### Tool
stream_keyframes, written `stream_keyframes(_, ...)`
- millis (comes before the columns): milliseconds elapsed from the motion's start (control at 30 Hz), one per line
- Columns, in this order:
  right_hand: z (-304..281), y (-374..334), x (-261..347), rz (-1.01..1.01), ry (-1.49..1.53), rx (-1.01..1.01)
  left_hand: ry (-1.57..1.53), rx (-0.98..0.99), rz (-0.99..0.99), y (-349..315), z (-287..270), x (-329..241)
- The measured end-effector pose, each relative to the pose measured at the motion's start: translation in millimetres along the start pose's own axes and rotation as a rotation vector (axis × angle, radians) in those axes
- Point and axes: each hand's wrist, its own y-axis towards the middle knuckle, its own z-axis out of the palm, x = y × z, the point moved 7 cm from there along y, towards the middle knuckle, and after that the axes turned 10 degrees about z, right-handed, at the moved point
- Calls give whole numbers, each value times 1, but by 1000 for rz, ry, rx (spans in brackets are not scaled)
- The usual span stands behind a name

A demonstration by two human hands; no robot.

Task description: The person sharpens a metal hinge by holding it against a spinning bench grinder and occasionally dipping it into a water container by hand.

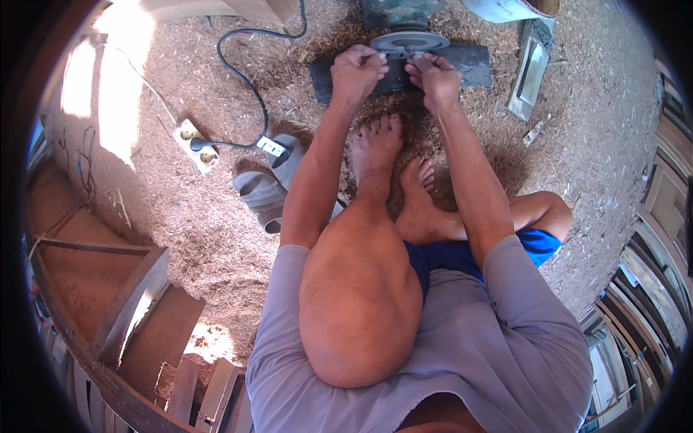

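A grey grinding wheel [409, 41] sits at the top middle, in front of a green machine body [401, 13]. Just before the wheel's near edge are both my hands, one on each side. My left hand [359, 74] is closed, fingertips pinched close to the wheel; what they grip, if anything, is too small to make out. My right hand [437, 79] is closed too, thumb and fingers pressed around a small dark flat piece [424, 65] whose kind I cannot tell. A dark board [469, 66] lies beneath my hands, below the wheel.
Left on the shavings-covered ground lie a white socket strip [189, 137] with a black cable [254, 88] plugged in, and grey sandals [260, 193]. A hand plane-like wooden block [529, 76] and a white bucket [509, 9] are at upper right. Wood pieces [639, 317] line the right edge.
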Motion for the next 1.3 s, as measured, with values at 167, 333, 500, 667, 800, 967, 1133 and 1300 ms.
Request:
stream_keyframes(167,3,-2,1,-23,-47,-7,-28,-9,-2,1,-5,3)
stream_keyframes(333,5,-5,3,-30,-70,-22,-28,-12,6,-1,-6,1)
stream_keyframes(500,9,-4,0,-21,-130,8,-52,-16,11,-1,-10,3)
stream_keyframes(667,10,-1,-2,-24,-141,10,-66,-29,17,-1,-12,2)
stream_keyframes(800,12,-4,0,-29,-151,-6,-42,-14,12,-3,-12,-1)
stream_keyframes(967,16,-7,1,-52,-196,3,-77,-54,6,-4,-16,-3)
stream_keyframes(1133,19,-7,0,-42,-227,-4,-65,-58,2,-5,-19,-1)
stream_keyframes(1300,19,-7,0,-67,-230,-6,-67,-49,10,-6,-19,-2)
